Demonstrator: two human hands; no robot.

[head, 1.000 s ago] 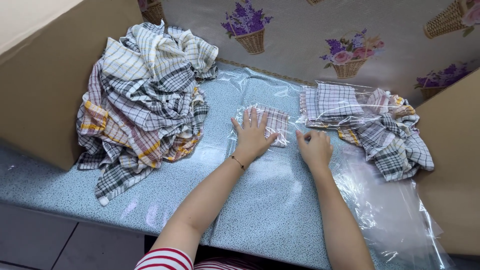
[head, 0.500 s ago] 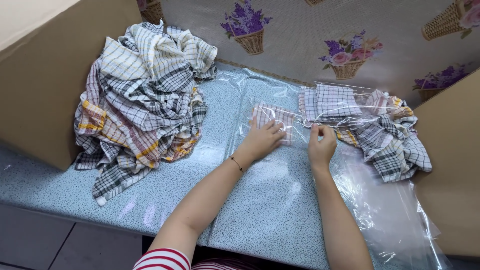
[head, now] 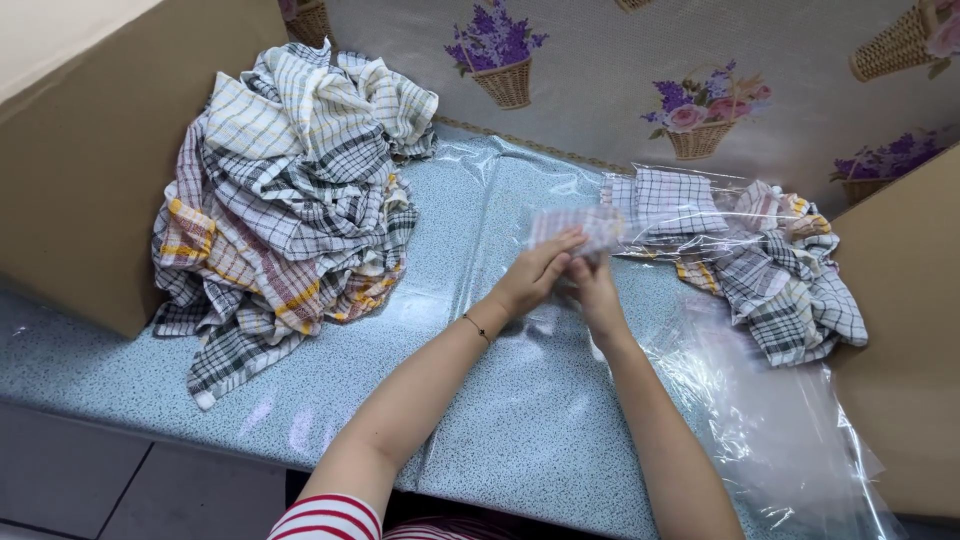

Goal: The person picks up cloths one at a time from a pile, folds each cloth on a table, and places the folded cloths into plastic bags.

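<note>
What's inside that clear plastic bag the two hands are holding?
Inside the clear plastic bag is a folded checked cloth, pale with reddish lines. The left hand and right hand cover its lower edge, so how it is folded stays hidden.

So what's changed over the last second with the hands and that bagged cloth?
Both hands, left hand and right hand, came together and lifted the bagged cloth off the table; earlier it lay flat under the left palm. The big cloth heap and the right-side pile stayed put.
</note>
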